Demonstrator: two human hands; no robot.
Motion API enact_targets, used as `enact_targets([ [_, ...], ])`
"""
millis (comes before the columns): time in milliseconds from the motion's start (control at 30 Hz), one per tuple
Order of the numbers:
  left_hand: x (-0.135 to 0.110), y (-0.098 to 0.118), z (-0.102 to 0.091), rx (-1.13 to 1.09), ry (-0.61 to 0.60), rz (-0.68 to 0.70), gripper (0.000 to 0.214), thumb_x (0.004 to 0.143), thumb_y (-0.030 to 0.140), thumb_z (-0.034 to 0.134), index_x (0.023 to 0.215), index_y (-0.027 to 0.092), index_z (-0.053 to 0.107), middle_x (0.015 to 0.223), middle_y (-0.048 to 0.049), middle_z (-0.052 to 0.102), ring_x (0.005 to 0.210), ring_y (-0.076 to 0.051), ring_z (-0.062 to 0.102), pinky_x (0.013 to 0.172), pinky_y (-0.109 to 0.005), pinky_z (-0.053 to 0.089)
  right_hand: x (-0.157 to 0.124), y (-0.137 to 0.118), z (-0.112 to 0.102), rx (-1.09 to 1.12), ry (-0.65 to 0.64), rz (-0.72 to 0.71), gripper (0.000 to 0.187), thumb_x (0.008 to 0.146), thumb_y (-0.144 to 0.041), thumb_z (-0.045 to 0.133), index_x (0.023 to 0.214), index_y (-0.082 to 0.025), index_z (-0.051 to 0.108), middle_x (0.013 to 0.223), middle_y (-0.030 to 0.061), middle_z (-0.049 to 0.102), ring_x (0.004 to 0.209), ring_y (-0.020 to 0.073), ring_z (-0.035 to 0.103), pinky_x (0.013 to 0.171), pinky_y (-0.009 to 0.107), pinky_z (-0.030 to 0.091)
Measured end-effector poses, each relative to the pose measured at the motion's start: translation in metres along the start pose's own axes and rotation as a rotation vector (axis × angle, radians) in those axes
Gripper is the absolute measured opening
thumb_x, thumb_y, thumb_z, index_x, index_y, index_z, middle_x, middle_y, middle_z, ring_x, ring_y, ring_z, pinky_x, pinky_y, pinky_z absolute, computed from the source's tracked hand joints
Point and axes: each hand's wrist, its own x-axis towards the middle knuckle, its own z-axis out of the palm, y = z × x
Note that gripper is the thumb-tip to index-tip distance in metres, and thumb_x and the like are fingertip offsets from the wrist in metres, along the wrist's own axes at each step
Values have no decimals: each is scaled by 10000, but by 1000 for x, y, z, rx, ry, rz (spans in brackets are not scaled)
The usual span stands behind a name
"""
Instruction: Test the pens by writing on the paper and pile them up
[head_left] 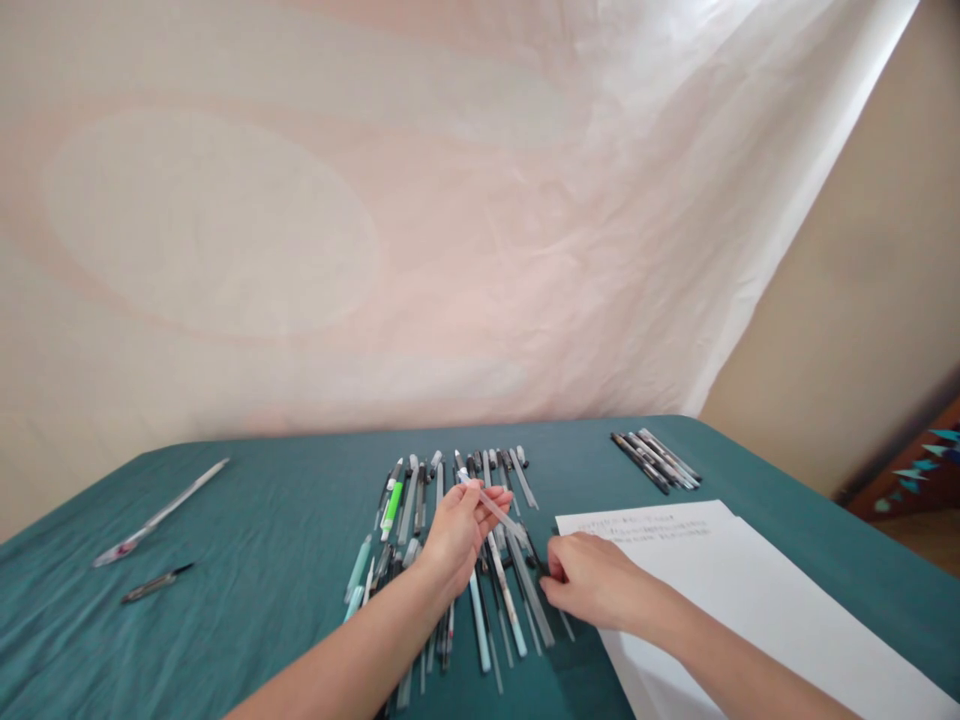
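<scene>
My left hand (463, 530) is closed around a slim translucent pen (501, 512), which slants down to the right from its fingers. A little to the right, my right hand (589, 578) is curled into a pinch over the left edge of the paper; something dark shows by its fingertips, but I cannot make out what it holds. Below and around my left hand lie many loose pens (517, 590), mostly clear, black and pale blue. Among them is a bright green pen (391, 508). My left forearm hides part of this spread.
White paper sheets (705, 590) with faint handwriting lie at the right. Behind them is a row of several pens (656, 460). On the left lie a large long pen-shaped object (169, 510) and a short dark pen (157, 582). A pale cloth (450, 250) hangs behind the green-covered table (285, 560).
</scene>
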Motion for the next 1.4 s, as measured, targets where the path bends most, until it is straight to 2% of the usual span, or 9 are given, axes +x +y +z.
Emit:
enact_targets([
  [300, 4, 0, -2, -43, 8, 81, 97, 819, 177, 517, 737, 130, 497, 817, -103, 634, 831, -172, 626, 807, -315, 478, 2, -1, 4, -111, -8, 67, 216, 686, -252, 455, 616, -158, 637, 651, 102, 655, 591, 210, 613, 447, 247, 243],
  [400, 6, 3, -4, -29, 45, 122, 110, 784, 198, 571, 723, 122, 520, 767, -76, 622, 778, -154, 615, 734, -281, 482, 3, -2, 7, -111, 11, 72, 192, 668, -227, 461, 615, -156, 631, 655, 104, 655, 593, 210, 612, 450, 248, 250],
  [500, 9, 8, -8, -23, 120, 165, 142, 744, 238, 616, 716, 124, 535, 666, -8, 577, 630, -92, 568, 591, -197, 444, 4, -1, 4, -99, 20, 94, 162, 646, -206, 478, 560, -153, 604, 622, 100, 644, 566, 199, 598, 446, 247, 244],
  [600, 12, 15, -10, -49, 196, 226, 152, 747, 251, 608, 696, 130, 530, 627, 31, 534, 549, -47, 499, 531, -155, 390, 3, 4, -8, -36, 82, 78, 141, 632, -177, 484, 522, -158, 570, 572, 71, 621, 551, 177, 577, 449, 238, 246],
  [667, 14, 19, -10, -80, 220, 261, 145, 771, 233, 580, 685, 130, 526, 630, 32, 528, 556, -42, 493, 556, -156, 395, 1, 7, -16, 61, 125, 34, 120, 638, -171, 485, 551, -163, 568, 569, 43, 612, 531, 151, 563, 443, 221, 255],
  [733, 15, 23, -9, -112, 224, 277, 149, 795, 206, 548, 671, 128, 522, 629, 25, 527, 565, -46, 499, 584, -164, 408, -2, 9, -24, 190, 110, -13, 108, 655, -171, 474, 610, -168, 573, 578, 14, 608, 469, 115, 539, 421, 200, 260],
  [867, 15, 24, -7, -148, 222, 261, 190, 823, 154, 500, 635, 126, 505, 605, 14, 517, 541, -49, 500, 574, -169, 416, -8, 9, -34, 345, 67, -71, 123, 692, -167, 442, 669, -174, 562, 563, -18, 598, 387, 75, 492, 386, 176, 267],
  [1033, 14, 22, -7, -167, 229, 236, 193, 832, 120, 477, 639, 127, 493, 608, 5, 518, 535, -52, 505, 561, -171, 419, -10, 9, -43, 315, 185, -136, 121, 707, -176, 453, 667, -185, 567, 567, -25, 601, 464, 84, 489, 441, 182, 304],
  [1400, 9, 19, -4, -163, 194, 207, 177, 818, 135, 499, 641, 129, 503, 606, 12, 514, 535, -53, 496, 560, -170, 418, -9, 9, -47, 290, 170, -133, 129, 713, -187, 465, 655, -187, 581, 594, -23, 627, 512, 97, 515, 489, 197, 321],
])
